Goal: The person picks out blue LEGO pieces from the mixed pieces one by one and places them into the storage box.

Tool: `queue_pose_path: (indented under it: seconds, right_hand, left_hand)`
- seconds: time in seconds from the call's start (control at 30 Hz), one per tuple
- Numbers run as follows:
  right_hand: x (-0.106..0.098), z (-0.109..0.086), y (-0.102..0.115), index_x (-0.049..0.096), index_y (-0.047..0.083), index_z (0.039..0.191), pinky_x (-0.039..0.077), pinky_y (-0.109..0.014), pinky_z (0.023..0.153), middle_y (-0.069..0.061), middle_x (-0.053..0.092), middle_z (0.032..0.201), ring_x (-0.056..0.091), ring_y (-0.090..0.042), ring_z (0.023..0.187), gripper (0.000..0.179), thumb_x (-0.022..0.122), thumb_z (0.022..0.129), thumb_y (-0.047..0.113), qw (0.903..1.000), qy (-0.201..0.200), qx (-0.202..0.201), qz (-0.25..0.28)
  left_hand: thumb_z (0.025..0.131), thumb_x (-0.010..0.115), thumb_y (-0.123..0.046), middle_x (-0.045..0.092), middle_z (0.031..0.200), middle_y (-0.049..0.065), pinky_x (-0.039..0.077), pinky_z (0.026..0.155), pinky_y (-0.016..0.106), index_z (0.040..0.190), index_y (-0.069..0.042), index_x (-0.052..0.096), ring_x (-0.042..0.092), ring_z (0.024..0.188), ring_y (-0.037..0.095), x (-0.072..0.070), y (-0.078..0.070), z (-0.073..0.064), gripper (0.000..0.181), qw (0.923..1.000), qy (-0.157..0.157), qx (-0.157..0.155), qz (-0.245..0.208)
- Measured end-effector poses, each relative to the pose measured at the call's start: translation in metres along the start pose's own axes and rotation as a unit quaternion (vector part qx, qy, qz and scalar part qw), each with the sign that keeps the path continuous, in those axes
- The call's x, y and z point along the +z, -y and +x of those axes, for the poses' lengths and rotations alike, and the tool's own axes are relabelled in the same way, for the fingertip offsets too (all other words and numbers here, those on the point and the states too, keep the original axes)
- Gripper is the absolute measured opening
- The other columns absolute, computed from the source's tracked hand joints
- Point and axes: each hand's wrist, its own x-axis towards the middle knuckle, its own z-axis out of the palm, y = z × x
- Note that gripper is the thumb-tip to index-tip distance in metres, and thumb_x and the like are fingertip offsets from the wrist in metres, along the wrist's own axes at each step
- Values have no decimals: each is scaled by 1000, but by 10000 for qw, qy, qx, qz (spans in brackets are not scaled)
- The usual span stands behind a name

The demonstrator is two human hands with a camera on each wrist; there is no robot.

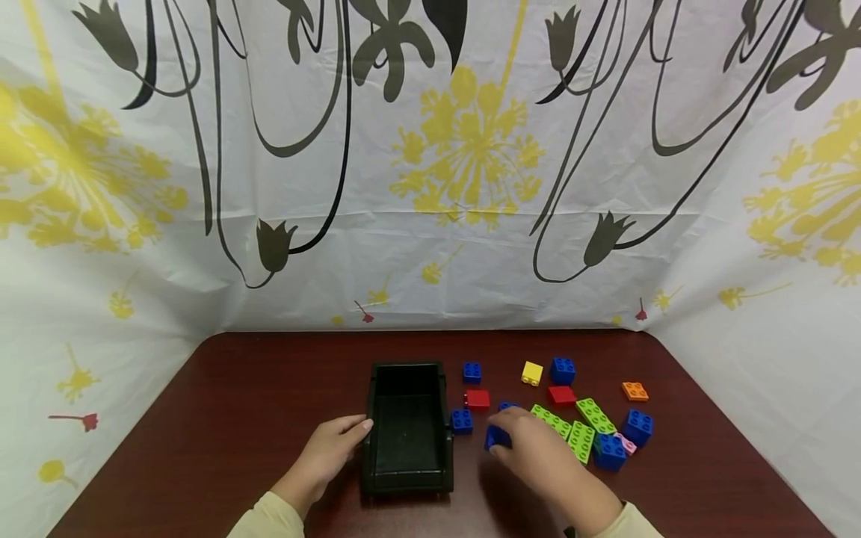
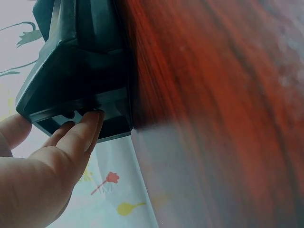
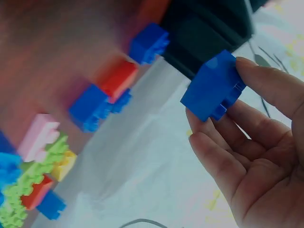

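Observation:
My right hand (image 1: 538,452) pinches a blue toy brick (image 3: 211,85) between thumb and fingertips, its studs toward the palm. In the head view that hand is to the right of a black plastic bin (image 1: 406,482). My left hand (image 1: 329,452) grips the bin's left side, the thumb at the rim and the fingers reaching under it in the left wrist view. The bin's floor shows bare. Between bin and right hand are a blue brick (image 1: 461,421), a red brick (image 1: 477,400) and another blue brick (image 1: 471,372). Part of one more blue brick (image 1: 507,406) shows behind the right hand.
Right of my hand lie several lime bricks (image 1: 595,415), a pink brick (image 1: 626,444), blue bricks (image 1: 609,452), a red brick (image 1: 561,395), a yellow brick (image 1: 532,373) and an orange brick (image 1: 635,391). Patterned cloth (image 1: 417,299) surrounds the dark wood table (image 1: 269,381) behind and at both sides.

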Motion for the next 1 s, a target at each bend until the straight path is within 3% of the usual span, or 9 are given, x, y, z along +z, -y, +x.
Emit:
queue_pose_path:
  seconds: [0.33, 0.43, 0.57, 0.73, 1.0]
  right_hand:
    - [-4, -4, 29, 69, 3, 114, 56, -47, 85, -9, 65, 114, 62, -26, 104, 35, 77, 82, 13, 9969, -297, -600, 408]
    - [-2, -3, 39, 68, 4, 116, 58, -41, 81, -9, 64, 116, 62, -20, 97, 36, 76, 83, 15, 9948, -360, -852, 433]
    - [0, -1, 52, 68, 6, 118, 59, -35, 78, -7, 64, 116, 61, -15, 90, 37, 76, 84, 18, 9916, -339, -1188, 373]
    - [9, 5, 66, 68, 8, 119, 58, -36, 85, -5, 65, 115, 62, -18, 103, 38, 76, 84, 22, 9881, -250, -1496, 257]
    - [29, 20, 81, 69, 9, 116, 58, -29, 83, -2, 66, 113, 63, -15, 105, 36, 77, 84, 22, 9840, -182, -1773, -86]
  left_hand:
    - [100, 53, -34, 51, 134, 29, 51, 95, 52, 135, 9, 50, 53, 121, 43, 0, 0, -1, 55, 10000, 27, 12, -10]
    - [100, 53, -35, 51, 134, 29, 51, 95, 52, 135, 9, 50, 53, 120, 43, 0, 0, -1, 56, 10000, 32, 16, -2]
    - [99, 53, -36, 51, 134, 29, 51, 94, 52, 135, 8, 50, 53, 120, 43, -1, 1, -1, 57, 10000, 33, 10, 6]
    - [100, 53, -35, 51, 134, 30, 51, 94, 52, 135, 9, 49, 53, 120, 44, 0, 0, -2, 56, 10000, -8, 9, -36]
    - [99, 54, -37, 52, 132, 31, 52, 92, 52, 134, 10, 50, 56, 117, 43, 1, -1, -4, 59, 10000, -75, 10, -51]
